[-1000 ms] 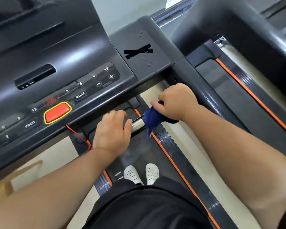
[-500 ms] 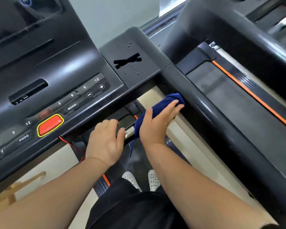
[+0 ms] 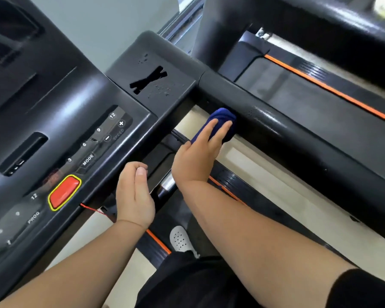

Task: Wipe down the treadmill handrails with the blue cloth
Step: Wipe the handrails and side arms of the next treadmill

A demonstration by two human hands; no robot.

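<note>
Since half a second ago the right hand (image 3: 196, 161) has slid the blue cloth (image 3: 222, 117) a little further up the black handrail (image 3: 287, 130), closer to its joint with the console (image 3: 76, 112), and the left hand (image 3: 133, 194) has drawn its fingers in. The right forearm reaches from the lower right toward the centre. Its fingers lie straight and together, pressing the bunched cloth flat against the handrail's inner face. The left hand hovers at the console's lower edge, centre-left, loosely curled with the thumb on top and nothing in it. A chrome grip bar (image 3: 168, 183) shows between the two wrists. A red stop button (image 3: 63, 192) sits at left, water droplets (image 3: 162, 92) dot the console's corner, and a white shoe (image 3: 181, 240) shows below.
</note>
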